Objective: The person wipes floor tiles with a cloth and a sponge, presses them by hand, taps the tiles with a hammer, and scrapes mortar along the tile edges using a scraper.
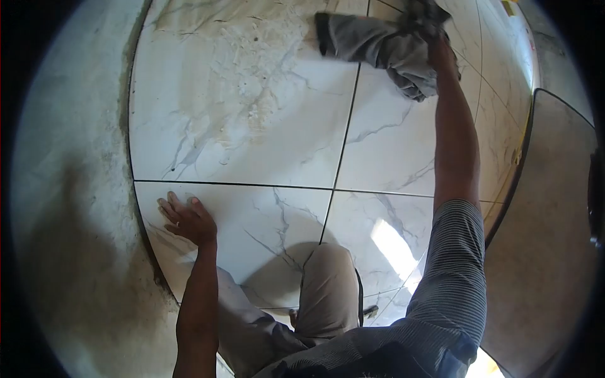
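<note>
My left hand [188, 218] rests on a white marble-patterned floor tile [265, 217], close to the wall, with its fingers spread. At the end of my outstretched right arm, my right hand [443, 51] grips a crumpled grey cloth [403, 53]. This cloth lies bunched over the tiles, one dark-edged end reaching left. Motion blurs the far part of the cloth, and my right fingers are partly hidden in it. Left of the cloth, a tile [315, 120] carries pale, crumbly residue [255, 88] and brownish smears.
A rough grey concrete surface [75, 208] borders the tiles on the left. Dark joints run between the tiles. At right stands a large brownish panel [548, 239] with a dark edge. My bent knee [328, 271] is on the floor, near a patch of sunlight [394, 249].
</note>
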Demonstrator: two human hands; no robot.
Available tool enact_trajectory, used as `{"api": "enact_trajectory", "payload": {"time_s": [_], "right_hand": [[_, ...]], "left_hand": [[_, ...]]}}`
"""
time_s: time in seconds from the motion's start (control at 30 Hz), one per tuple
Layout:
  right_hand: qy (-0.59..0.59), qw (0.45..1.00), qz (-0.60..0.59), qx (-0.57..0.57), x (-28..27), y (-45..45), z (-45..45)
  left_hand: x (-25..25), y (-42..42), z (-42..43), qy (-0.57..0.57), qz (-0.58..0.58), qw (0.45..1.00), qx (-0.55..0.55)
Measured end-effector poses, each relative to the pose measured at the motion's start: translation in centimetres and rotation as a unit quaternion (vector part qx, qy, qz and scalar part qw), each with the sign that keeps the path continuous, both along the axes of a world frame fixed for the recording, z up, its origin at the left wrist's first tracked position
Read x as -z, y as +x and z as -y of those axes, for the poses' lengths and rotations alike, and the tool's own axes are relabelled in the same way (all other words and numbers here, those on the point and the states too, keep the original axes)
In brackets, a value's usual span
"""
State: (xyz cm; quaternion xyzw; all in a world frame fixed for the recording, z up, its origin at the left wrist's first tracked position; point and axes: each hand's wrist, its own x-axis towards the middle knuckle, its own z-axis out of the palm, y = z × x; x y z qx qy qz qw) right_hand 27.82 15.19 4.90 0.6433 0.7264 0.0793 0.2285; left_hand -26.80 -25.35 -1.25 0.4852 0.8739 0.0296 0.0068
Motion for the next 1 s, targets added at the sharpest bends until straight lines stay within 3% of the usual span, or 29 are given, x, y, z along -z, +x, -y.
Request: {"api": "enact_trajectory", "payload": {"time_s": [0.07,0.13,0.2,0.23,0.27,0.3,0.43,0.47,0.5,0.53,0.6,0.67,0.73,0.8,0.87,1.0], "right_hand": [[0.167,0.964,-0.164,0.123,2.7,6.2,3.6],[0.096,0.964,-0.149,0.196,3.5,11.4,8.5],[0.152,0.953,-0.250,0.080,4.9,14.9,15.8],[0.200,0.956,-0.210,-0.042,8.0,18.1,20.6],[0.190,0.964,-0.188,-0.002,7.0,15.0,24.8],[0.150,0.962,-0.192,0.125,6.9,13.0,28.8],[0.085,0.952,-0.219,0.195,3.8,-2.3,41.6],[0.085,0.949,-0.263,0.154,3.7,-6.2,43.2],[0.003,0.953,-0.219,0.210,3.2,-11.0,44.5],[-0.073,0.947,-0.235,0.208,2.3,-15.3,44.6],[-0.138,0.957,-0.243,0.080,0.7,-22.9,41.5],[-0.165,0.941,-0.296,-0.005,-1.5,-28.4,36.2],[-0.110,0.938,-0.309,-0.113,-0.1,-30.6,30.8],[-0.091,0.948,-0.284,-0.110,-0.4,-31.8,24.2],[0.007,0.953,-0.287,-0.100,1.0,-30.1,18.4],[0.162,0.950,-0.262,0.050,4.9,-18.8,11.0]], "left_hand": [[-0.4,0.2,-0.3,-0.003,0.012,1.000,-0.009],[-0.5,0.3,0.0,-0.012,0.012,1.000,-0.007],[-0.4,0.4,-0.2,-0.014,0.013,1.000,-0.011],[-0.4,0.3,0.0,-0.020,0.014,1.000,-0.017],[-0.2,0.3,-0.2,-0.021,0.015,0.999,-0.024],[0.0,0.3,-0.2,-0.018,0.020,0.999,-0.024],[0.1,0.3,-0.3,-0.031,0.005,0.999,-0.023],[0.0,0.3,-0.2,-0.041,0.004,0.999,-0.028],[0.0,0.2,-0.1,-0.040,-0.003,0.999,-0.033],[0.2,0.2,-0.2,-0.033,0.009,0.999,-0.031],[-0.1,0.3,-0.2,-0.028,0.027,0.999,-0.033],[0.0,0.3,-0.3,-0.026,0.017,0.999,-0.037],[-0.3,0.2,-0.1,-0.022,0.026,0.999,-0.022],[-0.4,0.0,-0.1,-0.022,0.025,0.999,-0.026],[-0.2,0.1,0.0,-0.001,0.034,0.999,-0.016],[-0.4,0.0,-0.2,-0.018,0.040,0.999,-0.024]]}}
